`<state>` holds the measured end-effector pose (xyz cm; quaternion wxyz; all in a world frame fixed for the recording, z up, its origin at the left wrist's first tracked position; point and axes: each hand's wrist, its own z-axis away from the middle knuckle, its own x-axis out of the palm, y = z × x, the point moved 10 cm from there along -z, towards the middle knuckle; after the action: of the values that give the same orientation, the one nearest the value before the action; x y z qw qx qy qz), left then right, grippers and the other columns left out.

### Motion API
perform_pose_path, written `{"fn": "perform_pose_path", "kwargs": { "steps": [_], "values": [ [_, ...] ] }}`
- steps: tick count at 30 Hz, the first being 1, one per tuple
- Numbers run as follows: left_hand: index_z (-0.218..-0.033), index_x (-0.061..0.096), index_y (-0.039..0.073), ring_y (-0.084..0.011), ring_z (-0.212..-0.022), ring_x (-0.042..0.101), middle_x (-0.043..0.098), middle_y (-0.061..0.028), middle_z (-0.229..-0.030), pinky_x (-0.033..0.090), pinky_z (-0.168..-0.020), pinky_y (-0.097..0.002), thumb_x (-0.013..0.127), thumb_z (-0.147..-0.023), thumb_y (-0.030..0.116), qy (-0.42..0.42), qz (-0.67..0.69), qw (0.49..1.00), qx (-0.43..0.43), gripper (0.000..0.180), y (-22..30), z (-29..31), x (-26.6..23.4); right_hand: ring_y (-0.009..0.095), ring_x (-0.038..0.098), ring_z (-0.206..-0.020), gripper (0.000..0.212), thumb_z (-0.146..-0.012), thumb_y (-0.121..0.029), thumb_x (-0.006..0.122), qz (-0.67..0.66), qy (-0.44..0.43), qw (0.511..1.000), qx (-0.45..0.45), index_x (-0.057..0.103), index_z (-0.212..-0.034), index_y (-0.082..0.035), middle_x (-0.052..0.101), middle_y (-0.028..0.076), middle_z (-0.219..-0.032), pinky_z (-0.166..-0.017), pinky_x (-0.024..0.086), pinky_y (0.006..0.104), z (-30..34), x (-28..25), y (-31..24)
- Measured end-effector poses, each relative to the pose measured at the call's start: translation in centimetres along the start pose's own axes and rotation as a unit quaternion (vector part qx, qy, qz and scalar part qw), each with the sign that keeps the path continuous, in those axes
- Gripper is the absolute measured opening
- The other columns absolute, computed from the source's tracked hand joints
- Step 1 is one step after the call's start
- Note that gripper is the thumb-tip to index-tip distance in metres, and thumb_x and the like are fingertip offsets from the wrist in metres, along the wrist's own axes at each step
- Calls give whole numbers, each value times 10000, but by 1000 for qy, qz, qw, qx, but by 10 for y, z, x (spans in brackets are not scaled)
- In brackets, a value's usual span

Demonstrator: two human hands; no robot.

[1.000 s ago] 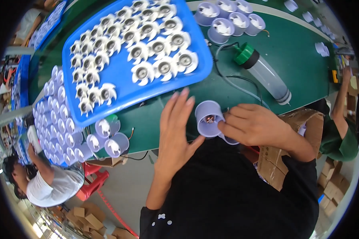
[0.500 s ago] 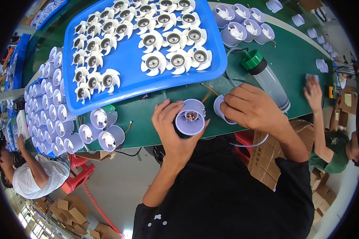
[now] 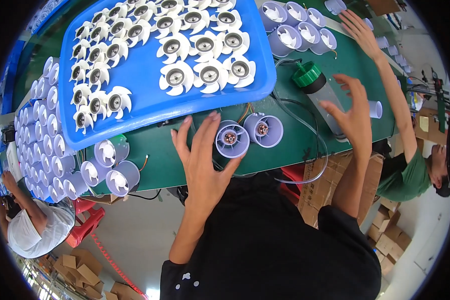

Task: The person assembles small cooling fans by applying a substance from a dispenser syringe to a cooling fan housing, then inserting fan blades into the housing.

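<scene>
Two pale lilac cup-shaped fan housings stand side by side at the table's near edge, with copper motor cores inside. My left hand (image 3: 202, 160) curves round the left fan housing (image 3: 232, 151), thumb at its near right side and index finger by its far left rim. Its other fingers spread apart. The right fan housing (image 3: 275, 138) sits beside it, untouched by either hand. My right hand (image 3: 354, 107) is raised and open with nothing in it, over the clear cylinder with a green cap (image 3: 307, 75). Thin wires run behind the housings.
A blue tray (image 3: 135, 95) of white fan impellers fills the back. Housings with white impellers stand massed at left (image 3: 40, 145) and grouped at back right (image 3: 305, 32). A clear hose (image 3: 310, 179) loops near the edge. A co-worker's hand (image 3: 362, 35) reaches in at right.
My right hand has let go of the right fan housing and risen away to the right. That housing now stands against the left one. The co-worker's arm has reached farther in across the table.
</scene>
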<state>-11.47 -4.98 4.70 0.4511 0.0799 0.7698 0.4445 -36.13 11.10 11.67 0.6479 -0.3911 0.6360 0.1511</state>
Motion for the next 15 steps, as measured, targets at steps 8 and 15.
{"fn": "perform_pose_path", "kwargs": {
  "steps": [8,15],
  "values": [
    [-1226,570,86,-368,-1327,392,619,-86,-1207,199,-1119,-619,858,-672,139,29,35,999,20,627,0,0,0,384,648,-982,613,-718,-242,768,-3,-51,997,58,540,-1223,21,655,244,-1068,-862,500,409,0,24,31],
    [-1269,585,53,-357,-1341,398,611,-115,-1243,247,-1137,-526,838,-691,149,2,9,999,37,638,0,-4,1,227,591,-1016,667,-758,-210,744,-102,104,989,-26,469,-1321,19,588,137,-1153,-909,473,360,37,-74,57]
  ]
}}
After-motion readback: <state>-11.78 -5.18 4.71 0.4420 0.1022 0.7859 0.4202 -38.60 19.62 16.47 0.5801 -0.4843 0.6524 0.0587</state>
